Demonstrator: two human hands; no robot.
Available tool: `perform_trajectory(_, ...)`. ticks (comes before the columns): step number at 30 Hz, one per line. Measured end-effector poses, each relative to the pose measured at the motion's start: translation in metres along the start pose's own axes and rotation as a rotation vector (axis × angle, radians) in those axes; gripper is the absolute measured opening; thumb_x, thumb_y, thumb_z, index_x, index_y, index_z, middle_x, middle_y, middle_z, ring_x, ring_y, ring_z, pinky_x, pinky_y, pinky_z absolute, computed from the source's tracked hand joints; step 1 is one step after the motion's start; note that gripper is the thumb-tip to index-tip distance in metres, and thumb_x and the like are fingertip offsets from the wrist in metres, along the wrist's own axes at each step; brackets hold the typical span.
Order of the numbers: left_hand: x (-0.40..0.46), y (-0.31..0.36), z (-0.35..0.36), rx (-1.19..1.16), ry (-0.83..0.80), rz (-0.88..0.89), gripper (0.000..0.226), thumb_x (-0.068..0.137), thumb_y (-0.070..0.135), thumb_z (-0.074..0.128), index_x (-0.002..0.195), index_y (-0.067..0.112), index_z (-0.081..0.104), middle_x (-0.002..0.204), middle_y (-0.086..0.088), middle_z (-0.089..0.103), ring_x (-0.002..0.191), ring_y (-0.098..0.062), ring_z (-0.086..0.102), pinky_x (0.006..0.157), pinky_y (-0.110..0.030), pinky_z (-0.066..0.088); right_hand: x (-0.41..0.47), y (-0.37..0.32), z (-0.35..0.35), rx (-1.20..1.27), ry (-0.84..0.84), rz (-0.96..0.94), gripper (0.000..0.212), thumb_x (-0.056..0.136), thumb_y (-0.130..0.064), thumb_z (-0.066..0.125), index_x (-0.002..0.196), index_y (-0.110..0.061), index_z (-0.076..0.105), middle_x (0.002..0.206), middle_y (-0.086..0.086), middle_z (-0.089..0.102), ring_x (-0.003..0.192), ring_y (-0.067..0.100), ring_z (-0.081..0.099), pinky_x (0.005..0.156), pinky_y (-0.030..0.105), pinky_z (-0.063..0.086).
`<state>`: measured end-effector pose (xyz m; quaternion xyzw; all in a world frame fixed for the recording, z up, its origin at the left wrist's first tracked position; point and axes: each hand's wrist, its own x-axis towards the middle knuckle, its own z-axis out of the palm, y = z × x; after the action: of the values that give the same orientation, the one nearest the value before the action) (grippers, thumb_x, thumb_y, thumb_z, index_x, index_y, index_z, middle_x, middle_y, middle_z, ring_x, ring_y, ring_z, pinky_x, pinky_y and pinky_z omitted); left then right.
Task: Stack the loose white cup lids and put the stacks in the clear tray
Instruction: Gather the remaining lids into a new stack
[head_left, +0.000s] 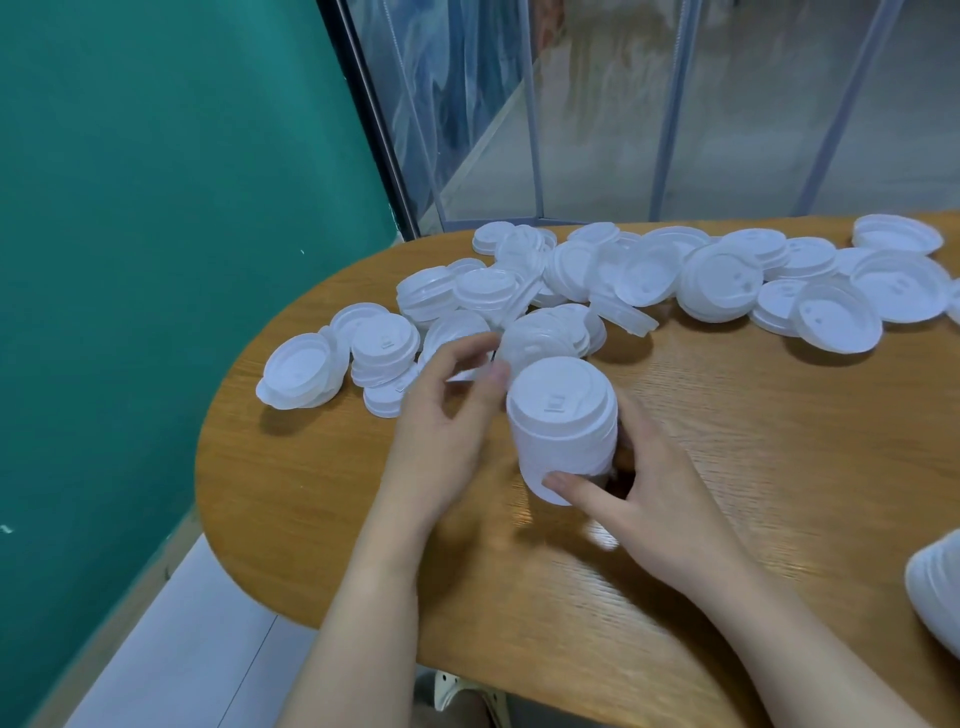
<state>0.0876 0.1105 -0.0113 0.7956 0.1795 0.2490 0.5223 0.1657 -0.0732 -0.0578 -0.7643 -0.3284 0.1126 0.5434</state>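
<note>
A stack of white lids (563, 426) stands near the middle of the wooden table (779, 467). My right hand (649, 493) grips it, thumb on the near side and fingers behind. My left hand (447, 426) is just left of the stack, fingers loosely curled near its top and over a loose lid (457, 338); whether it holds anything is unclear. Several loose white lids (649, 275) lie scattered in a band across the far side. The clear tray is not in view.
Another stack of lids (940, 597) pokes in at the right edge. The table's rounded left end drops off to a green wall (156, 208). A clear plastic curtain (623, 104) hangs behind the table. Bare wood lies in front of my hands.
</note>
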Motion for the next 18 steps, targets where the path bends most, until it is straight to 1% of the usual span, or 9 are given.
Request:
perform_trajectory(2, 0.012, -0.013, -0.007, 0.153, 0.156, 0.007, 0.037, 0.099, 0.043, 0.066, 0.132, 0.030, 0.064, 0.130, 0.018, 0.062, 0.121, 0.002, 0.055, 0.102, -0.025, 0.045, 0.000, 0.001, 0.000, -0.006, -0.001, -0.001, 0.079, 0.078, -0.036, 0.087, 0.143, -0.048, 0.045, 0.131, -0.031, 0.059, 0.125, -0.003, 0.054, 0.100, 0.026, 0.046)
perform_trajectory(3, 0.019, -0.020, -0.012, 0.271, 0.182, 0.026, 0.041, 0.098, 0.042, 0.068, 0.136, 0.029, 0.061, 0.133, 0.018, 0.058, 0.126, -0.001, 0.050, 0.107, -0.028, 0.042, 0.000, 0.001, 0.001, -0.009, -0.002, -0.002, 0.079, 0.078, -0.037, 0.087, 0.143, -0.049, 0.044, 0.131, -0.032, 0.059, 0.125, -0.004, 0.053, 0.098, 0.023, 0.045)
perform_trajectory(5, 0.029, -0.034, -0.020, 0.454, 0.133, 0.045, 0.055, 0.092, 0.046, 0.074, 0.141, 0.031, 0.055, 0.140, 0.017, 0.052, 0.135, -0.007, 0.042, 0.114, -0.031, 0.035, 0.000, 0.003, 0.001, -0.014, -0.006, 0.000, 0.079, 0.078, -0.038, 0.087, 0.143, -0.049, 0.044, 0.131, -0.033, 0.058, 0.125, -0.005, 0.053, 0.095, 0.019, 0.043)
perform_trajectory(7, 0.035, -0.043, -0.023, 0.537, 0.073, 0.023, 0.060, 0.088, 0.049, 0.078, 0.141, 0.034, 0.056, 0.144, 0.017, 0.051, 0.137, -0.007, 0.038, 0.117, -0.032, 0.029, 0.000, 0.004, 0.001, -0.020, -0.003, 0.002, 0.080, 0.077, -0.039, 0.087, 0.144, -0.048, 0.044, 0.130, -0.033, 0.058, 0.125, -0.005, 0.053, 0.094, 0.017, 0.042)
perform_trajectory(10, 0.036, -0.050, -0.018, 0.662, 0.062, 0.074, 0.047, 0.088, 0.046, 0.078, 0.131, 0.035, 0.065, 0.139, 0.015, 0.055, 0.136, -0.007, 0.038, 0.110, -0.022, 0.017, 0.001, 0.004, 0.002, -0.032, -0.004, -0.005, 0.080, 0.076, -0.040, 0.087, 0.143, -0.047, 0.044, 0.128, -0.034, 0.058, 0.123, -0.006, 0.053, 0.092, 0.014, 0.041)
perform_trajectory(13, 0.039, -0.050, -0.012, 0.735, 0.082, 0.124, 0.028, 0.093, 0.032, 0.075, 0.121, 0.028, 0.072, 0.124, 0.014, 0.059, 0.129, -0.011, 0.044, 0.103, -0.014, 0.010, 0.001, 0.004, 0.002, -0.029, 0.005, -0.008, 0.079, 0.075, -0.040, 0.087, 0.142, -0.046, 0.045, 0.127, -0.035, 0.058, 0.122, -0.008, 0.053, 0.090, 0.007, 0.039)
perform_trajectory(15, 0.039, -0.048, -0.010, 0.776, 0.099, 0.139, 0.021, 0.096, 0.025, 0.071, 0.116, 0.025, 0.074, 0.112, 0.017, 0.056, 0.122, -0.012, 0.048, 0.101, -0.008, 0.005, 0.001, 0.004, 0.002, -0.027, 0.007, -0.007, 0.079, 0.076, -0.039, 0.087, 0.142, -0.046, 0.045, 0.126, -0.037, 0.057, 0.121, -0.010, 0.053, 0.089, 0.003, 0.038)
perform_trajectory(17, 0.039, -0.047, -0.011, 0.796, 0.129, 0.156, 0.014, 0.095, 0.021, 0.070, 0.108, 0.023, 0.075, 0.104, 0.021, 0.054, 0.114, -0.011, 0.053, 0.099, -0.003, 0.002, 0.001, 0.003, 0.002, -0.023, 0.006, -0.005, 0.079, 0.076, -0.039, 0.088, 0.142, -0.046, 0.045, 0.126, -0.037, 0.058, 0.121, -0.009, 0.053, 0.089, 0.004, 0.039)
perform_trajectory(18, 0.038, -0.045, -0.012, 0.791, 0.142, 0.158, 0.010, 0.094, 0.020, 0.070, 0.103, 0.023, 0.074, 0.102, 0.021, 0.055, 0.110, -0.010, 0.053, 0.099, -0.004, 0.004, 0.001, 0.003, 0.002, -0.021, 0.005, -0.008, 0.079, 0.076, -0.038, 0.088, 0.142, -0.046, 0.045, 0.126, -0.036, 0.058, 0.121, -0.008, 0.053, 0.089, 0.005, 0.040)
